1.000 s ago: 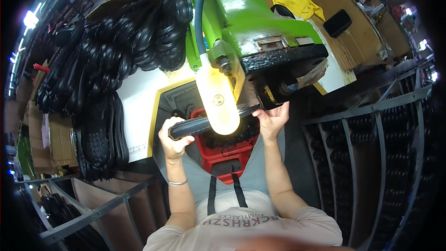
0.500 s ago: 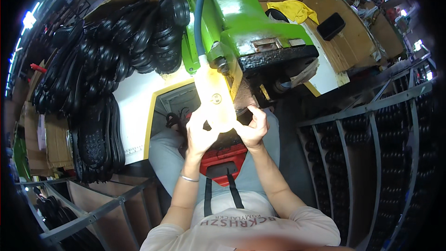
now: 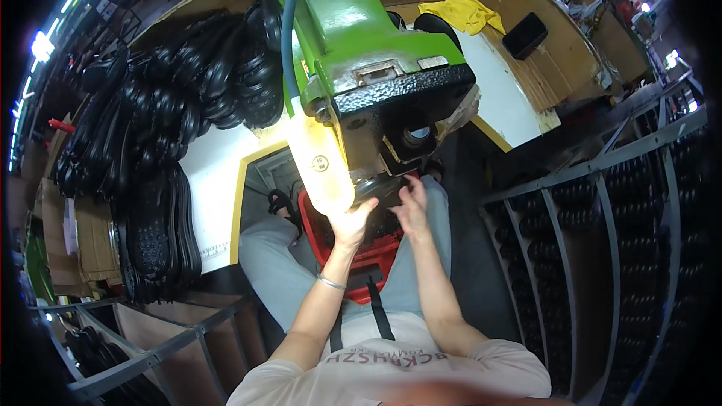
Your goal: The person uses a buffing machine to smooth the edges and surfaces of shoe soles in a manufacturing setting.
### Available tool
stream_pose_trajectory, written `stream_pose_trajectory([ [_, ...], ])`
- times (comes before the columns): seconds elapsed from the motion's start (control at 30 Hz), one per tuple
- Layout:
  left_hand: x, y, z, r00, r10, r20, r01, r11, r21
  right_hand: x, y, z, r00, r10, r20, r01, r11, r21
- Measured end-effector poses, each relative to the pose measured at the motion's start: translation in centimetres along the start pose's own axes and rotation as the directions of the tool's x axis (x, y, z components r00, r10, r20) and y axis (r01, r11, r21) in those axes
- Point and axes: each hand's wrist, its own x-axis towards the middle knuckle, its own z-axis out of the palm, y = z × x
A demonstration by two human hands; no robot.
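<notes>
Below the black working head of a green machine, a dark curved piece sits between my hands; it looks like a black shoe sole, though most of it is hidden. My left hand grips its near left side, thumb on top and fingers out of sight. On the other side my right hand has its thumb and fingers apart, close to the piece's right edge; touching or not, I cannot tell. A bright lamp hangs just above my left hand.
Black shoe soles lie in heaps on the white tabletop at left. A red basket is between my legs. Metal racks flank me, with dark items on the right one. Yellow cloth and a phone-like black object lie back right.
The view has shifted, so the machine and lamp appear farther left. My left hand has moved right, from beside the lamp to below the machine head. The fingers of my right hand have spread.
</notes>
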Motion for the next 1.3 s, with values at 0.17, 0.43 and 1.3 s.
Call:
stream_pose_trajectory([
  [0.17,1.4,2.4,0.6,0.973,0.151,0.174,-0.222,0.812,0.54,0.1,-8.9,1.0,0.851,-0.522,-0.058,0.448,0.779,-0.438],
  [0.43,2.6,11.7,0.2,0.973,0.094,0.213,-0.188,0.857,0.479,-1.7,-14.9,6.6,0.748,-0.632,0.203,0.59,0.492,-0.64],
  [1.3,2.6,7.9,0.1,0.836,0.354,0.419,-0.516,0.248,0.82,-2.2,-6.4,11.3,0.622,-0.601,0.501,0.779,0.416,-0.468],
])
